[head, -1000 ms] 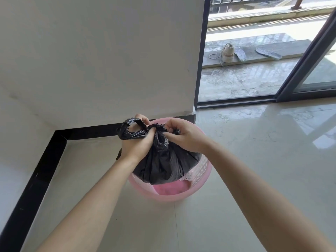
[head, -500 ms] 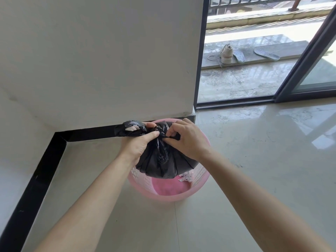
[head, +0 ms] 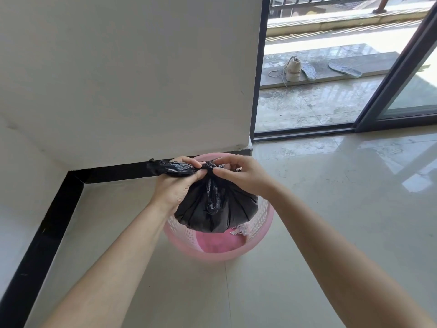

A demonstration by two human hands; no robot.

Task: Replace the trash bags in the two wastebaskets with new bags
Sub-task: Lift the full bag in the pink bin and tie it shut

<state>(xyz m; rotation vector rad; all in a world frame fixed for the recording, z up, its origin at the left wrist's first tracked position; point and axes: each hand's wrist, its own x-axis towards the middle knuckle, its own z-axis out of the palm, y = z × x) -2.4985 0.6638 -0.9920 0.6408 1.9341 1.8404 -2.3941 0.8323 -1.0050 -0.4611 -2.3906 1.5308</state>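
A full black trash bag [head: 217,209] hangs just above a pink perforated wastebasket [head: 260,223] standing on the floor by the wall corner. My left hand [head: 176,185] grips one twisted end of the bag, which sticks out to the left. My right hand [head: 238,174] pinches the bag's gathered neck at the knot from the right. Both hands meet at the top of the bag. A few paper scraps [head: 238,230] lie inside the basket beneath the bag.
A white wall with black skirting [head: 71,192] runs behind and to the left of the basket. A sliding glass door [head: 402,91] stands open at the right rear, with a shoe [head: 293,69] and insoles on the balcony. Glossy tiled floor [head: 354,209] stretches to the right.
My left hand has drawn the bag's loose end out to the left and the loop has closed into a tighter knot. The bag has stayed over the basket.
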